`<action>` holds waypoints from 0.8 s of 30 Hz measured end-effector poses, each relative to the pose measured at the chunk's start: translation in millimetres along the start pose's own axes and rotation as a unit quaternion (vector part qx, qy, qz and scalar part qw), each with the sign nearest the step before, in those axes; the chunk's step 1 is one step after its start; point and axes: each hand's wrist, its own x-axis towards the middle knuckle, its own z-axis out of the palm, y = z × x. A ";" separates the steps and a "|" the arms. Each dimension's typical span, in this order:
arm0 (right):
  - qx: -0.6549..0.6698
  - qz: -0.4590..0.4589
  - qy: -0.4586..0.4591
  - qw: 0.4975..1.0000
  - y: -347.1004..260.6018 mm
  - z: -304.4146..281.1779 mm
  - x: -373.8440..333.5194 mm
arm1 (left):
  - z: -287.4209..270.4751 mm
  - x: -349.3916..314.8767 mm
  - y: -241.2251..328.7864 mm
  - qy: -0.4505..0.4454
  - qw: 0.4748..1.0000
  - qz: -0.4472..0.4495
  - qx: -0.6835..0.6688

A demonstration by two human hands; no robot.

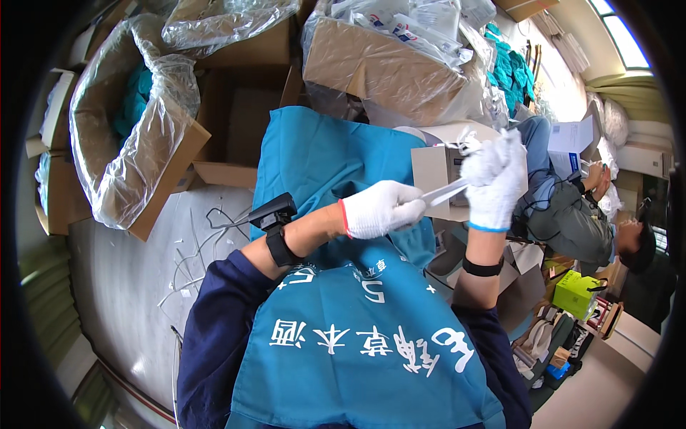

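My left hand (386, 209), in a white knit glove with a red cuff, is closed on one end of a narrow white strap (444, 193). The strap runs taut and slightly upward to my right hand (491, 182), whose glove has a blue cuff. My right fingers are curled round the strap, their tips partly blurred. A small white looped tie (467, 141) sticks out beside those fingers. Below both hands spreads a teal apron (336, 307) with white lettering, covering my front and lap. An open cardboard box (432, 168) stands just behind the strap.
On the far left, a carton lined with clear plastic (161, 114) holds teal cloth. Another large carton (386, 68) at the back holds clear plastic packets. At right sits a person (572, 214) near a white box (569, 143). A bright green bag (574, 293) stands lower right.
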 end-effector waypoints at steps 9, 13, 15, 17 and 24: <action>-0.414 -0.020 -0.152 0.897 66.3 -8.2 -28.7 | -22.5 -15.0 7.9 0.115 0.986 0.002 0.120; -0.628 0.050 -0.319 0.708 40.9 0.4 -46.8 | -25.2 -34.0 8.8 0.038 0.987 0.043 0.152; -0.480 0.189 -0.229 0.826 43.0 9.0 -54.5 | -23.6 -35.8 3.0 0.018 0.988 0.062 0.138; -0.389 0.244 -0.173 0.871 47.1 10.9 -60.1 | -23.3 -38.2 6.2 -0.014 0.997 0.006 0.076; -0.536 0.181 -0.206 0.799 58.7 23.0 -63.0 | -12.6 -41.1 -5.1 0.078 0.959 0.045 0.268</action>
